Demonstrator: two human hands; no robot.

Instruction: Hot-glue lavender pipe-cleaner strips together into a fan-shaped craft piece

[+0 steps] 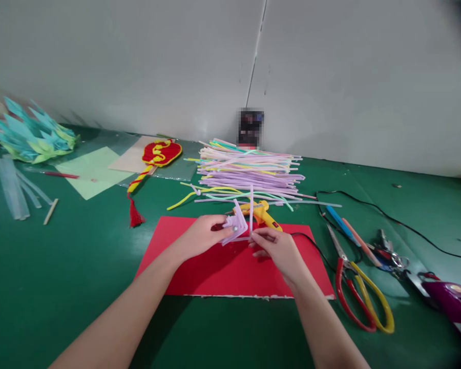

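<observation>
My left hand [204, 236] is closed around a folded lilac pipe cleaner shape [236, 224] with several nested bends. Between the thumb and fingertips of my right hand [274, 247] is a lilac pipe cleaner [251, 205], one part standing upright and another running sideways toward the folded shape. Whether the two pieces join is hard to tell. Both hands are above a red board [230, 274]. Just behind them lies a yellow glue gun [267, 215], partly hidden by the lilac pieces.
A pile of pastel pipe cleaners [249, 171] lies behind the board. Scissors [359, 292] and a purple-handled tool [451, 302] are at right, near a black cord [372, 205]. On the left are a red-and-yellow fan ornament [162, 153], glue sticks [11, 189] and a blue-green paper piece [34, 133].
</observation>
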